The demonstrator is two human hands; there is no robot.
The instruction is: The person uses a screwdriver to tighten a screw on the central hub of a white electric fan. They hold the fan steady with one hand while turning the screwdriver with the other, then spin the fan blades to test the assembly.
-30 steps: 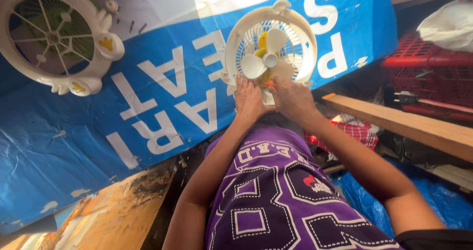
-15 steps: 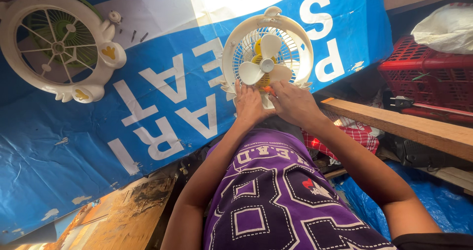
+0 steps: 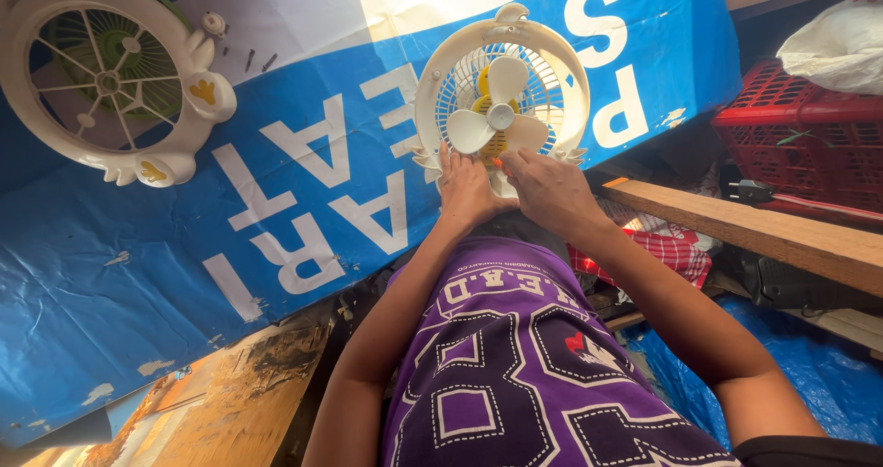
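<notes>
Your left hand (image 3: 467, 189) and right hand (image 3: 550, 189) grip lower rim of small fan (image 3: 501, 108), fingers curled against it. Fan lies on blue tarp (image 3: 303, 182). Detached grille (image 3: 115, 76) well apart, far left.

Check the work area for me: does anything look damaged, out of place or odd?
Yes. The small fan under both hands has bare blades, with no front cover. A separate white grille lies apart at upper left, loose screws beside it. The blue tarp under them is scuffed and peeling along its near edge.
</notes>
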